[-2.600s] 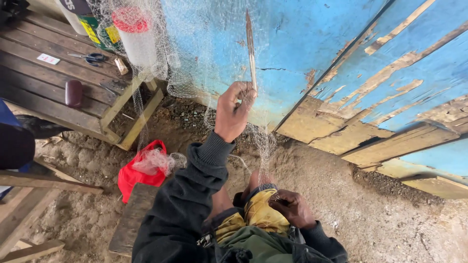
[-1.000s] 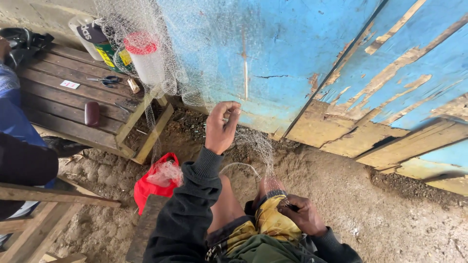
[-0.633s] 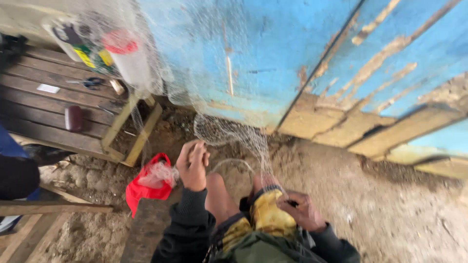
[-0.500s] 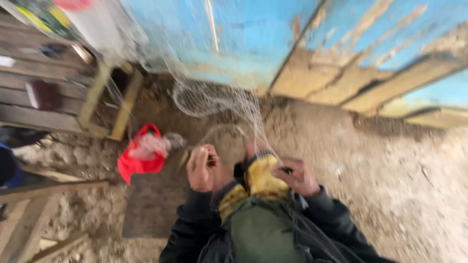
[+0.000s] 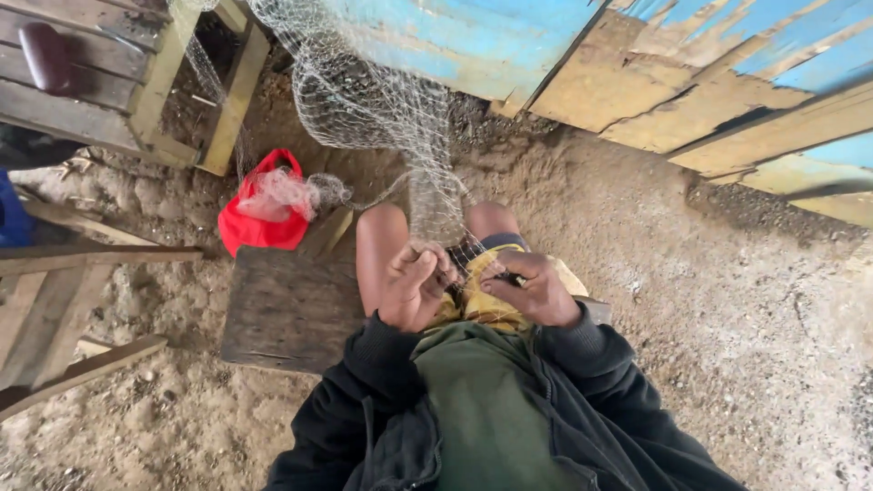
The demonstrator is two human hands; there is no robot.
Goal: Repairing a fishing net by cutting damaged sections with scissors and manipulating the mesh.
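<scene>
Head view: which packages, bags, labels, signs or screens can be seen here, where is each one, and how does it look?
Red plastic bag: on the sandy ground left of the person's knees, beside a grey wooden board; crumpled, open, with a bundle of pale net in its mouth.
No labels, signs or screens are visible.

bare sandy dirt floor (image 5: pixel 746 300) with small stones. peeling blue and yellow plank wall (image 5: pixel 691 73) across the top, dark gravel along its base. weathered wooden bench (image 5: pixel 118 82) upper left, grey wooden board (image 5: pixel 282 309) flat on the ground, loose planks (image 5: pixel 55 300) at left. flat daylight.
</scene>
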